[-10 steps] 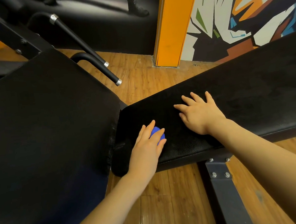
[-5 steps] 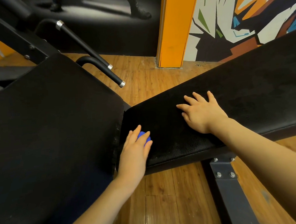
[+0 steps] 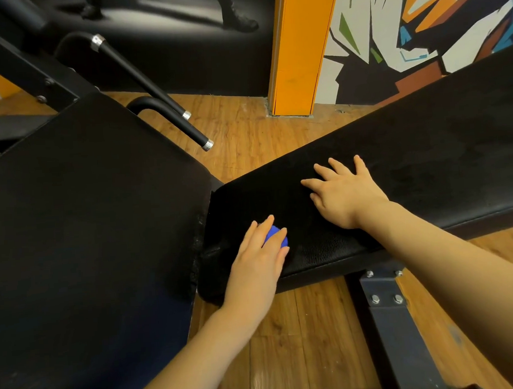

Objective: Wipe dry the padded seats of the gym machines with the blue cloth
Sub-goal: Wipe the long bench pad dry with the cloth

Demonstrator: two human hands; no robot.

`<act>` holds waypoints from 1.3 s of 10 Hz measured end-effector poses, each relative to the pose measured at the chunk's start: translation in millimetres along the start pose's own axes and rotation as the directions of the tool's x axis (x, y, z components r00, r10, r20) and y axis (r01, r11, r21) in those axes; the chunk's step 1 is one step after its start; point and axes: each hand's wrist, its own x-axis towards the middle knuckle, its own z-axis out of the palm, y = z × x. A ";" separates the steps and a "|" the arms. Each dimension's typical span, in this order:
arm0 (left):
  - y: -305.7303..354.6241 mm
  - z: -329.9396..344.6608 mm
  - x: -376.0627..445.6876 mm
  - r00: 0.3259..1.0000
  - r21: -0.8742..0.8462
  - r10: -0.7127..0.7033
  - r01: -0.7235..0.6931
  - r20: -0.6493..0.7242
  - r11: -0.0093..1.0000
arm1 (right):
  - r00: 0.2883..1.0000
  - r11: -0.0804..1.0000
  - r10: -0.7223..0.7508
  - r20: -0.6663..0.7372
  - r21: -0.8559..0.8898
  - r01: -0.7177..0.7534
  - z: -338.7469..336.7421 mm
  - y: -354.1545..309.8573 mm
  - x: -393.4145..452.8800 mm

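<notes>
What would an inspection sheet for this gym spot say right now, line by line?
Surface: long black bench pad, dull, with a wrinkled near edge.
Job's things: blue cloth, mostly hidden under the left hand, near the pad's left end.
Clutter: nothing seen.
Hands: left hand pressing the cloth down; right hand flat and spread on the pad, holding nothing.
Cables: nothing seen.
Surroundings: second black pad at left, two black handles, wooden floor, orange pillar, painted wall.

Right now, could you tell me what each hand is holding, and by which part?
The left hand presses a small bunched blue cloth onto the black padded seat, covering most of it. The right hand lies flat, holding nothing.
</notes>
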 end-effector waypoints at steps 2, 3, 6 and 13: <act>-46.0 -3.6 -19.7 0.991 0.024 -0.133 0.134 -0.032 0.991 | 1.000 1.000 -0.001 -0.008 0.000 0.001 0.8 -0.4 -2.4; -53.6 -8.2 -22.1 0.972 -0.003 -0.236 0.236 0.009 0.972 | 1.000 1.000 0.002 -0.003 0.010 -0.002 0.6 -1.5 -2.6; 32.3 -14.1 7.1 0.997 -0.132 -0.071 0.074 0.024 0.989 | 1.000 1.000 0.012 0.013 0.005 -0.012 -2.2 -3.0 -3.2; -61.0 -14.4 -17.6 0.977 -0.177 -0.210 0.198 -0.050 0.964 | 0.998 0.997 -0.021 0.063 0.075 0.016 6.8 -56.5 -17.8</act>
